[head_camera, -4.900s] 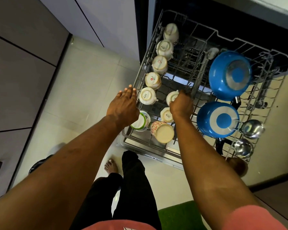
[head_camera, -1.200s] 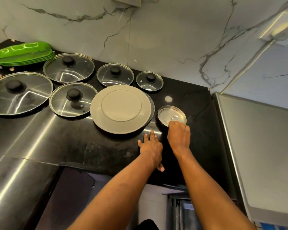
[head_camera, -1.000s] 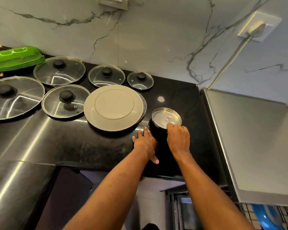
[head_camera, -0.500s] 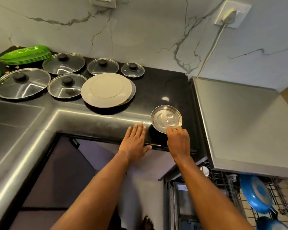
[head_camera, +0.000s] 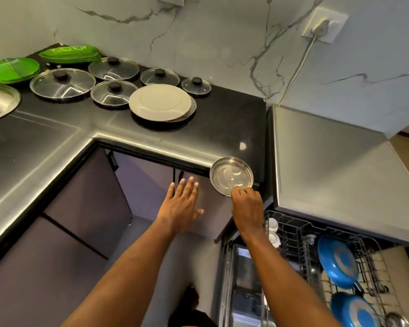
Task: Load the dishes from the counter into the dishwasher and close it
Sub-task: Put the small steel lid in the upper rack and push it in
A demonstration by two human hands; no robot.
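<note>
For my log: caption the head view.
Right hand pinches small round steel plate at black counter edge; left hand open.

we see a small plate (head_camera: 231,176) of bare steel, mirror-bright, with curved glare across its flat. the counter (head_camera: 222,128) looks like polished black stone, glossy enough to carry a white streak along its edge. the glass lids (head_camera: 62,83) are clear, with thin metal rims and matt black knobs. the green plates (head_camera: 12,69) look like shiny plastic. the beige plate (head_camera: 159,102) is dull and smooth. the wall (head_camera: 210,36) is smooth, pale, marble-look slab with grey veins. the dishwasher top (head_camera: 328,166) is satin grey metal. the rack (head_camera: 293,223) is dark wire. the pans (head_camera: 337,261) show a glossy blue coating. the cabinet fronts (head_camera: 80,208) are matt.
</note>
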